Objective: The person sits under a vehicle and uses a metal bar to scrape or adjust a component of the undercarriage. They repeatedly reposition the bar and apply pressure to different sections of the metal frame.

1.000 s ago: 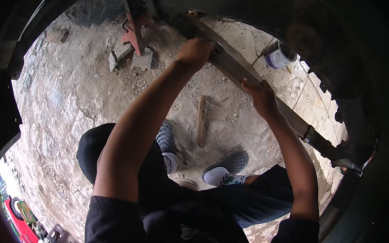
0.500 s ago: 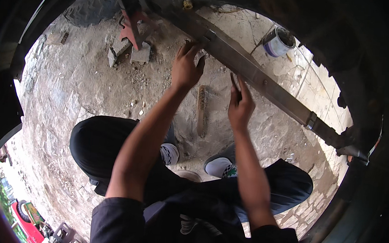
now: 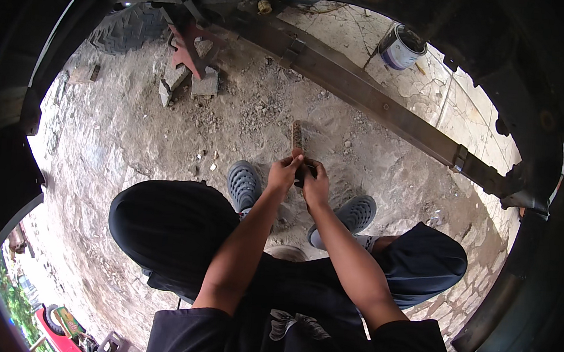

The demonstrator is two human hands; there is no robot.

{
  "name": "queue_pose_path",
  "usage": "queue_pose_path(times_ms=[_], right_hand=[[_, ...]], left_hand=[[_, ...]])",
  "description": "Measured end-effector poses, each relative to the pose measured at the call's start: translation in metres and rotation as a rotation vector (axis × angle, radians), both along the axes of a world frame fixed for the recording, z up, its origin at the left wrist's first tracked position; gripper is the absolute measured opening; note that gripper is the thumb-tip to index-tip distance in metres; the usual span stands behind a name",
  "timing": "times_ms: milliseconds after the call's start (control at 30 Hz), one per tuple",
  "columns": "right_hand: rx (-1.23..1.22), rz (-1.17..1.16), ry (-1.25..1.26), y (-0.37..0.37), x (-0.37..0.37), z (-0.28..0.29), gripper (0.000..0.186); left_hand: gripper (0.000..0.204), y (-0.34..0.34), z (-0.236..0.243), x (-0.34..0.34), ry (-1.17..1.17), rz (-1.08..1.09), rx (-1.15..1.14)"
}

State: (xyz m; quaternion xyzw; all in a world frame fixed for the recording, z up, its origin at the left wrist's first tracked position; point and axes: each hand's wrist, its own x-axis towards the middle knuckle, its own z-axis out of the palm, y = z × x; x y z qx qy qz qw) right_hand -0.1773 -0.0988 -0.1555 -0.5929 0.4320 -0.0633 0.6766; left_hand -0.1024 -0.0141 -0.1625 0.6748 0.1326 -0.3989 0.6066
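Note:
My left hand point(image 3: 284, 171) and my right hand point(image 3: 316, 185) meet low over the dirt between my feet, both closed around something small and dark, mostly hidden by the fingers. Directly beyond my fingertips a narrow wooden piece point(image 3: 296, 131) with a speckled top shows. Its near end is hidden, and I cannot tell if my fingers touch it. Farther up, a long brown metal beam point(image 3: 385, 108) with clamp-like fittings runs diagonally beneath the dark vehicle body point(image 3: 517, 81), out of contact with either hand.
A red metal stand point(image 3: 186, 48) among concrete blocks point(image 3: 205, 83) is at upper left, before a treaded tire point(image 3: 122, 27). A paint can point(image 3: 400, 53) sits on cracked tiles point(image 3: 463, 110). My knees and sandals surround my hands. A red object point(image 3: 61, 340) shows at lower left.
Both hands have left the beam, moved down and toward each other, and closed together in front of the wooden piece on the ground.

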Motion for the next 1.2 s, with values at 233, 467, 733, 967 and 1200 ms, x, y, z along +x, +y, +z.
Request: queue_pose_path(times_ms=[233,467,733,967,1200], right_hand=[[-0.703,0.313,0.234,-0.004,-0.005,-0.020,0.037],[-0.700,0.503,0.369,0.002,0.000,-0.028,0.051],[-0.729,0.461,0.327,-0.003,0.007,-0.065,0.045],[-0.578,0.357,0.157,-0.004,0.020,-0.003,0.038],[-0.453,0.381,-0.008,-0.022,0.026,0.146,0.061]], left_hand=[[0.040,0.005,-0.013,0.008,-0.030,0.278,-0.059],[0.038,0.018,-0.030,0.012,-0.031,0.313,-0.112],[0.033,0.021,-0.030,0.005,-0.058,0.321,-0.003],[0.030,0.016,-0.019,0.038,-0.435,0.437,0.136],[0.056,-0.018,0.098,0.127,-0.655,0.194,0.195]])
